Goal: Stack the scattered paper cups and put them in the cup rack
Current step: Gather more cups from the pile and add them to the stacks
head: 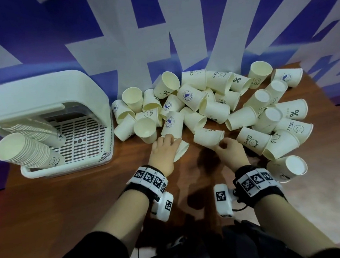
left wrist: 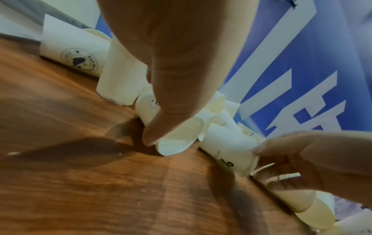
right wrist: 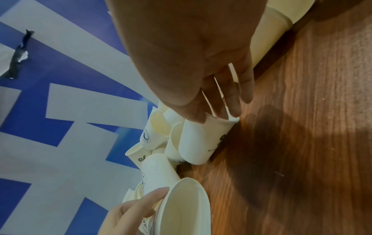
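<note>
Several cream paper cups [head: 213, 97] lie scattered on the wooden table [head: 68, 198], against the blue wall. My left hand [head: 170, 143] grips one cup [head: 182, 151] that lies on its side at the pile's near edge; its open mouth [right wrist: 187, 206] shows in the right wrist view. My right hand [head: 224, 143] pinches the rim of another lying cup [head: 207, 137], thumb outside and fingers [right wrist: 221, 108] inside the mouth. That cup [left wrist: 227, 147] carries a % mark. The white cup rack [head: 46, 93] stands at the left.
Two long stacks of cups [head: 24, 152] lie slanted inside the rack, over its slotted tray [head: 84, 135]. More loose cups [head: 286, 168] lie to the right of my right wrist. Bare table stretches in front of the rack and near my arms.
</note>
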{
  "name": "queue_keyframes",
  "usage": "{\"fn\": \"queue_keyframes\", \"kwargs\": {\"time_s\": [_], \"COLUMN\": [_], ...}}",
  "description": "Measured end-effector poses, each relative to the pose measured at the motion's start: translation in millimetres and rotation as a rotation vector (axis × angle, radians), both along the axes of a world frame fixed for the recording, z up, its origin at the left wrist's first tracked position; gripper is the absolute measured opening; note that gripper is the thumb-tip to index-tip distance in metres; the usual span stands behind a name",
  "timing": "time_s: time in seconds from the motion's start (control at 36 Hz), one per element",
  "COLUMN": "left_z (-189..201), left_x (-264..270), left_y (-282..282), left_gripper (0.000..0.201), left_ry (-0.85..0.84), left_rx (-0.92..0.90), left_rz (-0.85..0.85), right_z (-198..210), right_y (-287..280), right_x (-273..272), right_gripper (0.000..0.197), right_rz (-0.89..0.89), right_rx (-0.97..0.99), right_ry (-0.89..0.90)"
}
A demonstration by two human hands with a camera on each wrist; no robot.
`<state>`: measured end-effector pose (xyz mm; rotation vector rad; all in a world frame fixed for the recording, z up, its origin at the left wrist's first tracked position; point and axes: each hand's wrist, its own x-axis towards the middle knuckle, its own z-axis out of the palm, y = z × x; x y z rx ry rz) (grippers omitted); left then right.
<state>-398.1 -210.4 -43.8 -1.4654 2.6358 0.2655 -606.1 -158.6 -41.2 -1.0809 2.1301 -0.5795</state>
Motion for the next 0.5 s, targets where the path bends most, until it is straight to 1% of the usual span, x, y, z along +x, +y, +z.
{"fn": "queue_keyframes", "kwargs": {"time_s": [0.08, 0.17, 0.28, 0.39, 0.44, 0.5], "left_z": [-1, -1, -1, 0, 3, 7], "left_x": [-1, -1, 0, 2, 4, 7], "left_y": [4, 5, 5, 8, 10, 12], "left_gripper": [0.072, 0.064, 0.061, 0.053, 0.055, 0.062], "left_ry": [-0.044, -0.027, -0.011, 0.039, 0.069, 0.091], "left_rx": [-0.037, -0.04, 0.01, 0.067, 0.099, 0.122], "left_rz": [-0.001, -0.024, -0.038, -0.003, 0.036, 0.07], "right_z": [3, 8, 17, 24, 28, 32], "right_y": [3, 5, 8, 10, 10, 12], "right_x": [0, 1, 2, 4, 7, 10], "right_gripper": [0.017, 0.016, 0.016, 0.026, 0.025, 0.016], "right_rz": [0.002, -0.011, -0.014, -0.009, -0.009, -0.014], "right_rx": [-0.013, -0.049, -0.083, -0.116, -0.141, -0.158], "right_ry": [-0.005, -0.021, -0.015, -0.004, -0.007, -0.017]}}
